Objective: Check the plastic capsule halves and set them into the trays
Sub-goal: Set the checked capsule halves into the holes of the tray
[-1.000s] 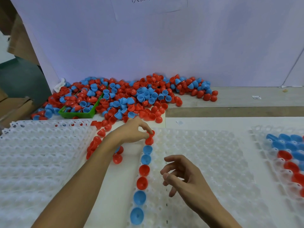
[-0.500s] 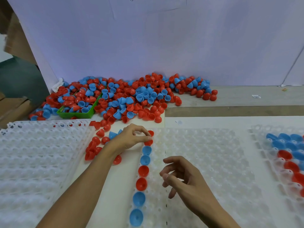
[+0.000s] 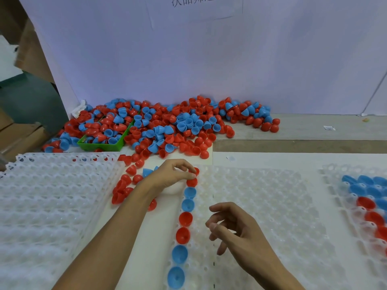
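A clear cell tray (image 3: pixel 261 206) lies in front of me, its left column filled with red and blue capsule halves (image 3: pixel 184 235), open side up. At the far end of that column my left hand (image 3: pixel 171 174) pinches a red capsule half (image 3: pixel 194 171) over the top cell, just above another red half (image 3: pixel 191 182). My right hand (image 3: pixel 236 231) hovers over the tray beside the column, fingers loosely curled, holding nothing. A big pile of red and blue halves (image 3: pixel 167 126) lies against the back wall.
A green bin (image 3: pixel 100 144) sits buried in the pile at the left. A stack of clear trays (image 3: pixel 48 206) lies at the left, and a partly filled tray (image 3: pixel 368 201) at the right edge. Loose red halves (image 3: pixel 122 189) lie between the trays.
My left hand has stayed at the top of the column, pinching the red half over the far cell. My right hand has barely moved.
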